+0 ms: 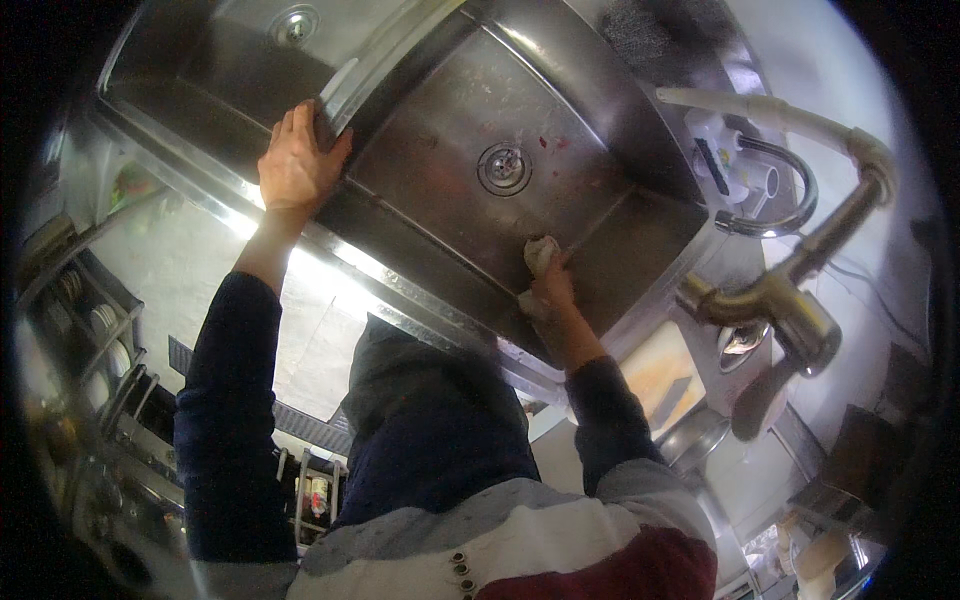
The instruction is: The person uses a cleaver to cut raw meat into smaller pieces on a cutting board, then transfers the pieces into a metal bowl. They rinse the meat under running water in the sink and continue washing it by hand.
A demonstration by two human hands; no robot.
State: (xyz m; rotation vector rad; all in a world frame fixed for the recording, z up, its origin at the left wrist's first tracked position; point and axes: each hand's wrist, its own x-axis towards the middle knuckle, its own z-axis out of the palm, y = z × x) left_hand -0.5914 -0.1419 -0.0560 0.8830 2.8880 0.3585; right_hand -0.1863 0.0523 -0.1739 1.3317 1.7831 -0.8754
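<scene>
My left hand (298, 161) grips the metal divider (386, 67) between two stainless steel sink basins, fingers on one side and thumb on the other. A pale strip lies along the divider just beyond my fingertips. Down inside the right basin (450, 105), my right hand (553, 289) holds a crumpled off-white cloth (540, 253) against the metal near the floor's lower corner. The round drain strainer (505, 169) sits beyond the cloth. Small red scraps (544, 142) lie beside that drain. The left basin (225, 64) has its own drain (295, 28).
A metal tap (780, 307) with a long swivel spout (810, 120) rises at the right. Near it are a curved metal pipe (808, 184) and a cutting board (649, 352) bearing a flat blade (672, 399). Racked plates (105, 319) stand at the left.
</scene>
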